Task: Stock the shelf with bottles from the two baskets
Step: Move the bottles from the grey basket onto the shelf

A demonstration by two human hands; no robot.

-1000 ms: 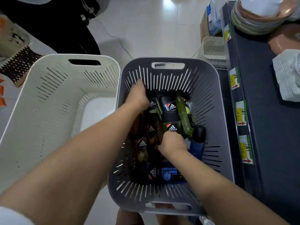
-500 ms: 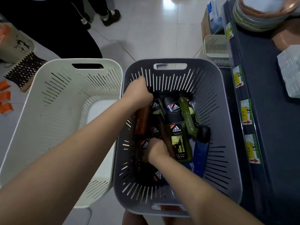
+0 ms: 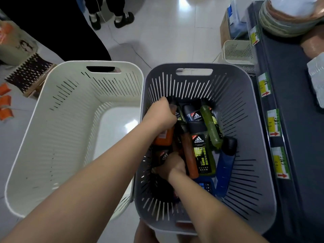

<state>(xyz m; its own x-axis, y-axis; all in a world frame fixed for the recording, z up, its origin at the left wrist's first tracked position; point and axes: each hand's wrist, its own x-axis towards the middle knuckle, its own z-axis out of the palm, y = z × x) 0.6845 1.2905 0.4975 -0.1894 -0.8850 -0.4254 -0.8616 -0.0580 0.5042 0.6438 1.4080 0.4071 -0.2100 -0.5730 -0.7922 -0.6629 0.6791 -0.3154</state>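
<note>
White floor tiles surround the grey basket [image 3: 242, 120], where the left hand [image 3: 162, 115] has now lifted an orange bottle [image 3: 164, 137] clear while the right hand [image 3: 172, 166] has closed around another, so shelving comes next.

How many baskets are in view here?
3: a white basket at left, a grey basket beside it holding bottles, and a small white one beyond, partly hidden by the shelf.
</note>
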